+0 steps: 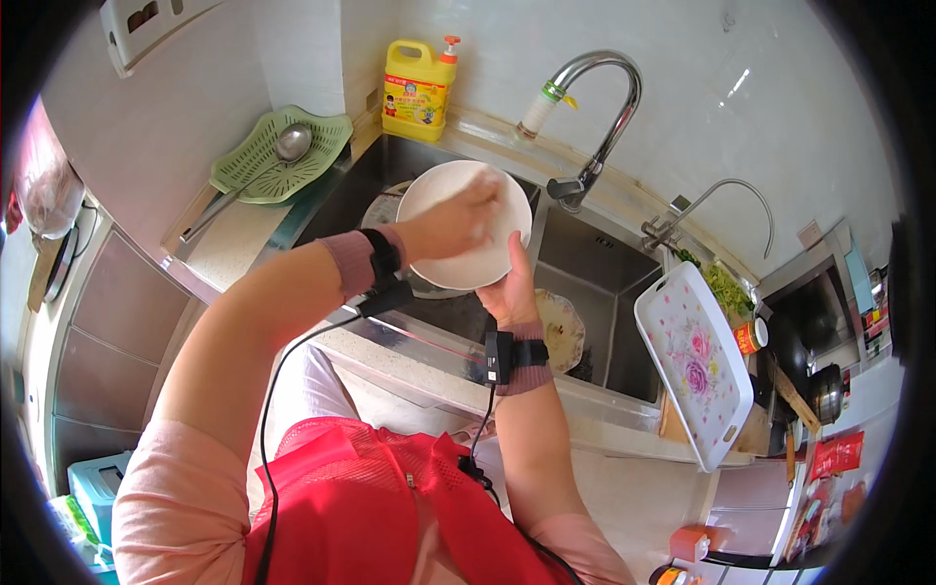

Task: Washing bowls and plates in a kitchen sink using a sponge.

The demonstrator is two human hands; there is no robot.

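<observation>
My right hand grips the lower right rim of a white dish, its thumb on the inner side. The dish is tilted above the left basin of a double steel sink. Over its inner face lies my left hand, with blurred fingers; whether it holds anything cannot be told. Beneath the dish, more dishware shows partly in the left basin. A plate with a patterned, wavy rim rests in the right basin. The chrome faucet points left, behind the dish.
Behind the sink stands a yellow detergent jug with a red pump. A green plastic strainer basket holds a metal ladle at the left. To the right are a floral white tray, leafy greens, a lidded jar and a smaller tap.
</observation>
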